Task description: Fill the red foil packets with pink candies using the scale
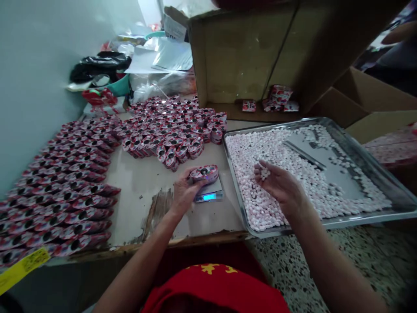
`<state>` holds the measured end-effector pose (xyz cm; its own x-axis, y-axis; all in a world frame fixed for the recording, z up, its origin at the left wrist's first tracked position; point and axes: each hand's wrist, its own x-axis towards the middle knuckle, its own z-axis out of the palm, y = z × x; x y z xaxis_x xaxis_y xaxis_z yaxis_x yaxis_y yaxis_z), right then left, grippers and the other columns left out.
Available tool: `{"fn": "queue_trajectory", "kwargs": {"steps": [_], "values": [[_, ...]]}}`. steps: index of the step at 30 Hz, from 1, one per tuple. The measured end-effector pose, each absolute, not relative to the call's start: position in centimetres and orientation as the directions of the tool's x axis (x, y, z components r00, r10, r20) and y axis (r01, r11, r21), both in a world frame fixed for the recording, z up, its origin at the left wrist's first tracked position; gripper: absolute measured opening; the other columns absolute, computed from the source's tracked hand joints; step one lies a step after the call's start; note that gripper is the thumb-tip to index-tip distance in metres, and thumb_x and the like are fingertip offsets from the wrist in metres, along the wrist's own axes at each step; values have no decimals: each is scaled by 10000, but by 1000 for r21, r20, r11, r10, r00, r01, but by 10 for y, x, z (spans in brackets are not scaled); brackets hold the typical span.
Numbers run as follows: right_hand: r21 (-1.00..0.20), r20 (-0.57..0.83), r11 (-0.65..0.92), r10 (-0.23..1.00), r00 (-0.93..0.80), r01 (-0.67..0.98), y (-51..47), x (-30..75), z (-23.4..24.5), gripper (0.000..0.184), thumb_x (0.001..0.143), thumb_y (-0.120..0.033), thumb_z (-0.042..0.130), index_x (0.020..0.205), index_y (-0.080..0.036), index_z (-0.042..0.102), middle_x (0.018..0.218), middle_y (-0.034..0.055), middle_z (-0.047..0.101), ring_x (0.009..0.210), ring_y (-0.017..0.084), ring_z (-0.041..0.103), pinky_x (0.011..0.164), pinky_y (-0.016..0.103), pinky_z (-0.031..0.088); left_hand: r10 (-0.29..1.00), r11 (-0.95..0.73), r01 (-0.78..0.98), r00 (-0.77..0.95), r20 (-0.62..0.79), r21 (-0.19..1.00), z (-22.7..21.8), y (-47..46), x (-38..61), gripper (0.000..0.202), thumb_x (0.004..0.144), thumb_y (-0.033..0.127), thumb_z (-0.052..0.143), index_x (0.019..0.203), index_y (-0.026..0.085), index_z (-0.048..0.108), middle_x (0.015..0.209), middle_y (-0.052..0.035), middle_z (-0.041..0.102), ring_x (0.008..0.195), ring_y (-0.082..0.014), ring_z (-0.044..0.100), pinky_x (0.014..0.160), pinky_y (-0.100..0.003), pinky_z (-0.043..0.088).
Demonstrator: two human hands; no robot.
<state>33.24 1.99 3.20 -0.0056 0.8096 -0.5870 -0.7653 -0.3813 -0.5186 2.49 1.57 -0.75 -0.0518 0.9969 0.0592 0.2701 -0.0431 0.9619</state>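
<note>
Head view: the left hand [185,191] has its fingers closed around the sides of a red-and-white packet [211,175] with an open, dark hole on top. Directly beneath these fingers is a small scale [214,189] with a lit blue display; whether the packet touches it is unclear. The right hand [282,184] has its fingers loosely curled, cradling a few small white pieces [265,174]. Below those fingers, a metal tray [347,178] holds many more. Left of and beyond the left fingers, similar packets [93,202] crowd the table [125,187].
</note>
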Motion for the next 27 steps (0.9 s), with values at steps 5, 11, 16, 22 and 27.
{"fn": "queue_trajectory", "kwargs": {"steps": [5, 11, 16, 22, 27], "values": [[-652, -503, -432, 862, -72, -623, 17, 335, 33, 192, 843, -67, 732, 997, -165, 673, 702, -30, 578, 461, 41, 404, 412, 117, 403, 991, -113, 350, -30, 132, 930, -15, 9, 10, 591, 768, 341, 900, 1317, 256, 699, 1266, -80, 758, 1191, -265, 695, 1075, -423, 510], [-791, -453, -459, 884, -118, -405, 11, 316, 61, 183, 791, -168, 841, 931, -141, 727, 625, -33, 528, 493, 52, 374, 415, 126, 349, 972, -119, 396, -139, 187, 911, 7, -13, -40, 458, 844, 351, 822, 1274, 244, 708, 1172, -77, 786, 1099, -242, 730, 1035, -445, 526], [-805, -424, -492, 868, -259, -331, 28, 262, 88, 166, 816, -148, 790, 977, -146, 751, 716, 7, 624, 568, 77, 462, 486, 157, 427, 906, -97, 406, -342, 250, 909, 18, -33, -69, 444, 817, 308, 827, 1242, 245, 718, 1108, -50, 788, 1054, -223, 742, 1028, -421, 546], [-868, -387, -453, 874, -295, -203, 42, 223, 99, 145, 822, -183, 770, 955, -129, 755, 661, -9, 589, 500, 58, 361, 423, 170, 297, 919, -109, 360, -320, 232, 927, 21, -41, -80, 474, 824, 308, 839, 1278, 260, 713, 1116, -40, 782, 1060, -214, 742, 1030, -407, 554], [-931, -346, -365, 897, -276, -18, 44, 214, 98, 182, 853, -307, 817, 894, -140, 759, 579, -36, 500, 473, 49, 290, 419, 189, 150, 944, -121, 270, -267, 195, 955, 17, -35, -79, 518, 809, 329, 856, 1299, 258, 704, 1125, -46, 775, 1084, -226, 739, 1026, -417, 560]]}}
